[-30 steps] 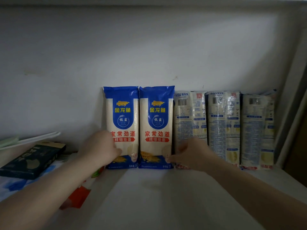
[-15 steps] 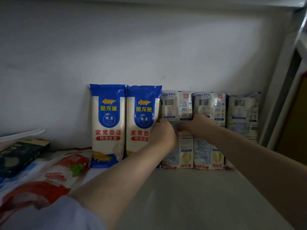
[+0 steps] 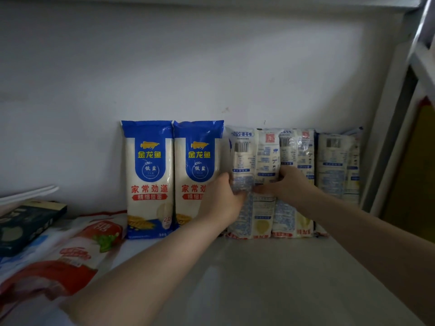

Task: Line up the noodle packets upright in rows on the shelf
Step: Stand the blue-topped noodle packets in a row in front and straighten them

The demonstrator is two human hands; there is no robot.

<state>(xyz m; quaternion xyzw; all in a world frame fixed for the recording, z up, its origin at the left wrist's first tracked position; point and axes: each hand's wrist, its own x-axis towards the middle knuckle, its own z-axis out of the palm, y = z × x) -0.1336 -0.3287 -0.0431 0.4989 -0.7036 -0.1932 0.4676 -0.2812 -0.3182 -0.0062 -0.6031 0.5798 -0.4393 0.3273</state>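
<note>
Several noodle packets stand upright against the back wall of the shelf (image 3: 270, 278). Two blue-and-white packets (image 3: 148, 180) (image 3: 196, 161) are on the left. To their right stand three pale packets with their printed backs facing me. My left hand (image 3: 223, 198) and my right hand (image 3: 288, 184) both grip the first pale packet (image 3: 253, 151) at mid height, one on each side edge. The second pale packet (image 3: 297, 149) and the third (image 3: 336, 165) stand to its right, untouched as far as I can see.
Red-and-white bags (image 3: 70, 250) lie flat at the left front. A dark box (image 3: 26, 224) and a white flat sheet (image 3: 28, 192) sit at the far left. The shelf's upright frame (image 3: 386, 142) bounds the right side.
Both hands rose from the packets' bottoms to mid height and moved right onto the first pale packet, which they now grip. The view has shifted closer.
</note>
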